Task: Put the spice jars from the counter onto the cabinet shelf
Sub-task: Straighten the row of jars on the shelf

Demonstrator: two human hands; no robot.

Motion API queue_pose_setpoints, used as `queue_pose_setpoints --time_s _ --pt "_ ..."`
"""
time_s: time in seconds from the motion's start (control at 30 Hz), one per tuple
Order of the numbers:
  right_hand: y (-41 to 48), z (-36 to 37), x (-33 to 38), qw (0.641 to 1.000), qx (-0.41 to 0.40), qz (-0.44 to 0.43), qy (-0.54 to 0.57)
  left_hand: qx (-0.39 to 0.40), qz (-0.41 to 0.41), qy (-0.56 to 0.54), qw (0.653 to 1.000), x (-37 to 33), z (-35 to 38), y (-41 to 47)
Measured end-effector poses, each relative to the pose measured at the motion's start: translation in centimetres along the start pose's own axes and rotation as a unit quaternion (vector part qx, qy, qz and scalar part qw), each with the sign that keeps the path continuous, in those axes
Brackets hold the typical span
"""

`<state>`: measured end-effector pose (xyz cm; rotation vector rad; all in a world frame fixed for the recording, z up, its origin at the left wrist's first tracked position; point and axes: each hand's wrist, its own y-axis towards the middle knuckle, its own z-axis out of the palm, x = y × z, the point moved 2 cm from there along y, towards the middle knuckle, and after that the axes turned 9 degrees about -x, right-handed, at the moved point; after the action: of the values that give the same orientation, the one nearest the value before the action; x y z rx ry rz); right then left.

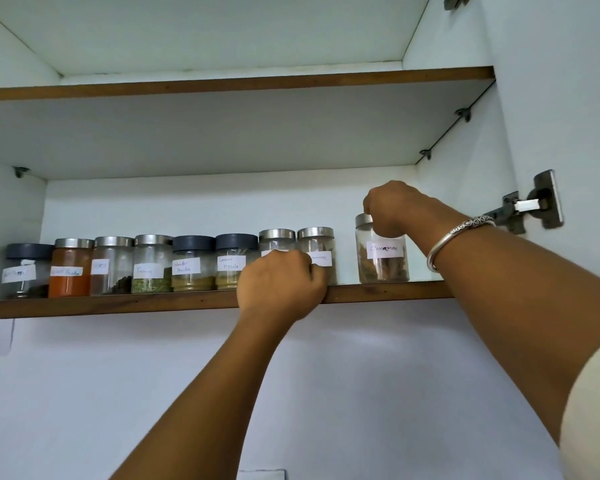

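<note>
Clamping right grip (392, 209) on "Cinnamon" jar (385, 251) lid; left grip (281, 282) curled at shelf (118, 305), hold unclear.

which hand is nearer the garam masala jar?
Left. The left hand is just right of the garam masala jar, overlapping it in view; the right hand grips the cinnamon jar farther right.

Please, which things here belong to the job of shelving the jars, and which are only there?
Job: cinnamon jar gripped by right hand; row of eight jars; lower shelf; left hand.
Just there: door hinge; upper shelf; bangle.
</note>
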<state>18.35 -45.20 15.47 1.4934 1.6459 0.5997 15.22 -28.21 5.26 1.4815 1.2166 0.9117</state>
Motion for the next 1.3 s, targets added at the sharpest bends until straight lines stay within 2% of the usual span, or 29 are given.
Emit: queue_pose_setpoints --time_s 0.53,0.87,1.3 --pt "5.3 5.8 0.3 0.995 0.089 -0.021 -0.029 -0.092 0.011 0.009 0.996 -0.2 0.1 -0.6" --pt "5.0 7.5 0.3 0.988 0.138 0.002 0.065 -0.108 0.020 -0.002 0.994 -0.4 -0.2 -0.8" --pt "4.3 7.4 0.8 0.980 0.141 0.026 0.140 -0.114 0.019 -0.004 0.993 -0.5 -0.3 -0.9"
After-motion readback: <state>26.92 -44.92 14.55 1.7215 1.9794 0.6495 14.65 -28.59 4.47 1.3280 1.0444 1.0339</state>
